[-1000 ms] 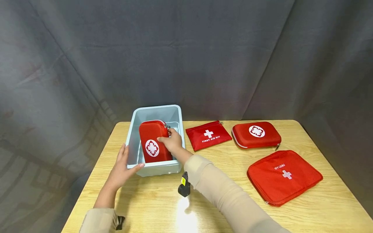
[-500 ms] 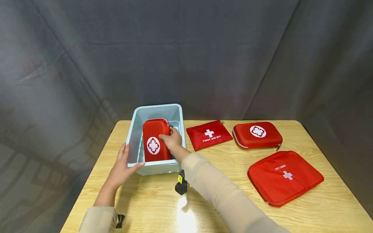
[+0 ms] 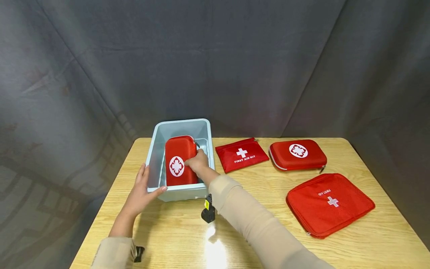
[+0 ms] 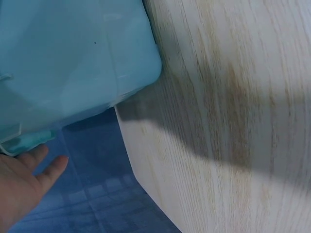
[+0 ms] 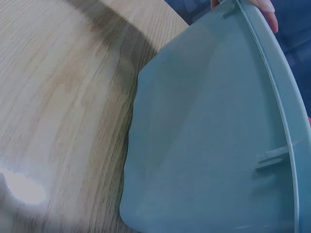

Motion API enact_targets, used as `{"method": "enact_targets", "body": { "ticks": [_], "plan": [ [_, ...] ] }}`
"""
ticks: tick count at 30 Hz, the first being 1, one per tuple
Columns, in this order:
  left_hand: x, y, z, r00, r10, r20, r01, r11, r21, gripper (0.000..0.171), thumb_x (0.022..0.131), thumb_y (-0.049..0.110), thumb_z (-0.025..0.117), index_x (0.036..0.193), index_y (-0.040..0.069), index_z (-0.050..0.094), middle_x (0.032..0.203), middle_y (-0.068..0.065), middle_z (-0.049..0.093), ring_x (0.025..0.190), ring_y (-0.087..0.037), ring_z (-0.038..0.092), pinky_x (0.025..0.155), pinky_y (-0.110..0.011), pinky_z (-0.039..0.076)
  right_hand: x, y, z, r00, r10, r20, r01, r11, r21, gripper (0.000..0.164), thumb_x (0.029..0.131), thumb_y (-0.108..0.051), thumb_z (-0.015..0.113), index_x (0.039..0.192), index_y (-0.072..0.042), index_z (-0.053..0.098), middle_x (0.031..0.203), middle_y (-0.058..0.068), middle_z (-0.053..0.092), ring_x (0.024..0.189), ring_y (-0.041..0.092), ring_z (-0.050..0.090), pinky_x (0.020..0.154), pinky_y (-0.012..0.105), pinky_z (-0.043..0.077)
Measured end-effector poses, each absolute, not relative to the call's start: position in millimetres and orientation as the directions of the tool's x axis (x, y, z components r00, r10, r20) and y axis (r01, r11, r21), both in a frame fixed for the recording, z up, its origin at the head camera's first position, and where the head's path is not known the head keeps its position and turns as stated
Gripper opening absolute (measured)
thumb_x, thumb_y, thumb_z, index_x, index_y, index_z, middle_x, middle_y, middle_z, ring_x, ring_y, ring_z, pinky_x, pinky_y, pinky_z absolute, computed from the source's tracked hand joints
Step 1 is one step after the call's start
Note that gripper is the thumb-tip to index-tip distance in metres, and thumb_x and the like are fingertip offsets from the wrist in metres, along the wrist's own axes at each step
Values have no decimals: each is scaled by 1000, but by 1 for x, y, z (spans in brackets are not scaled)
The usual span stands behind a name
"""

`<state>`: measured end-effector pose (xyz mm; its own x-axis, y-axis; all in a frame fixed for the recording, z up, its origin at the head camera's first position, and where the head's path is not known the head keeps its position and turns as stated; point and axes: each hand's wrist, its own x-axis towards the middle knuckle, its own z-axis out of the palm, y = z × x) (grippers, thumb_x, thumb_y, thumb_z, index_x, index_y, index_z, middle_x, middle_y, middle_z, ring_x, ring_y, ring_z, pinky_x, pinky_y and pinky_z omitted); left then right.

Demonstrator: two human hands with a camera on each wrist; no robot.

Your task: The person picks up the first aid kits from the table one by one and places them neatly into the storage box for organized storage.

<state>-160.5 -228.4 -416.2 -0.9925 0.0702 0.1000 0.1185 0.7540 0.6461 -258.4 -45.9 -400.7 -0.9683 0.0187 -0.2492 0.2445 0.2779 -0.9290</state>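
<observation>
In the head view, a hard red first aid case [image 3: 180, 153] with a white cross emblem lies inside a pale blue-grey plastic bin [image 3: 155, 149]. My right hand [image 3: 199, 164] grips the case's right edge, thumb on its upper face, the other fingers mostly hidden between case and bin wall. At the bin's near left corner is my left hand [image 3: 142, 194], its fingers extended along the left side and its thumb laid at the front rim. The left wrist view shows those straight fingers [image 4: 51, 172] beside the bin's rim.
Right of the bin lie a flat red first aid pouch [image 3: 242, 154], a second hard red case [image 3: 298, 155] and a larger soft red first aid bag [image 3: 330, 205]. All rest on a wooden table [image 3: 174, 239] with a dark grey curtain [image 3: 235, 67] behind.
The red case has shifted slightly to the right and straightened within the bin, my right hand moving with it. My left hand stays at the bin's corner.
</observation>
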Motion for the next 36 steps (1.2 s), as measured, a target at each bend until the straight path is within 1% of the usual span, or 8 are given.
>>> {"method": "enact_targets", "body": {
  "ticks": [4,12,19,27,30,32,34,36],
  "plan": [
    [-161,-228,-415,-992,73,105,124,748,652,95,74,39,64,136,-4,7,142,-14,-2,123,-40,15,93,-55,21,-261,-46,-402,-969,15,-248,241,286,-927,42,64,4,67,100,3,46,87,13,53,77,27,55,59,35,50],
    [-161,-229,-417,-990,73,117,132,741,658,96,73,39,65,136,-4,7,142,-14,-3,123,-39,15,93,-55,21,-263,-47,-406,-954,-30,-299,278,291,-916,46,67,3,67,106,4,43,90,14,51,81,27,55,62,35,50],
    [-161,-229,-419,-990,69,120,131,746,653,96,73,40,65,136,-4,7,142,-14,-2,123,-39,15,92,-55,22,-263,-47,-407,-940,-34,-340,310,330,-891,37,74,2,60,106,6,42,85,13,51,77,26,56,63,35,50],
    [-161,-228,-419,-993,63,101,114,747,655,97,73,40,65,136,-3,6,143,-11,-5,124,-39,15,92,-56,22,-269,-48,-412,-929,27,-370,353,367,-860,34,74,2,59,103,9,45,87,16,53,75,25,58,62,33,50],
    [-161,-227,-419,-993,64,103,116,748,653,97,73,40,65,136,-3,6,143,-12,-4,124,-39,14,92,-56,22,-297,-53,-458,-941,44,-336,328,374,-868,33,71,-1,62,97,11,47,83,16,53,66,25,57,54,33,50],
    [-161,-227,-419,-992,63,106,118,747,654,97,73,40,65,136,-3,7,143,-12,-4,124,-39,14,92,-56,21,-328,-61,-506,-943,70,-326,328,377,-866,32,68,-4,63,93,9,48,79,13,52,59,23,56,48,31,48],
    [-160,-227,-419,-992,64,109,120,745,656,96,73,39,65,137,-3,7,143,-12,-4,124,-39,14,92,-56,21,-339,-64,-523,-942,90,-323,333,376,-865,31,66,-5,62,91,7,48,77,11,51,56,21,54,45,30,47],
    [-160,-228,-418,-992,65,110,122,742,659,96,73,39,65,137,-2,6,143,-11,-4,124,-39,14,92,-56,21,-348,-66,-533,-921,94,-377,384,368,-847,33,68,-4,63,96,5,49,83,10,52,62,22,56,50,32,49]
  ]
}}
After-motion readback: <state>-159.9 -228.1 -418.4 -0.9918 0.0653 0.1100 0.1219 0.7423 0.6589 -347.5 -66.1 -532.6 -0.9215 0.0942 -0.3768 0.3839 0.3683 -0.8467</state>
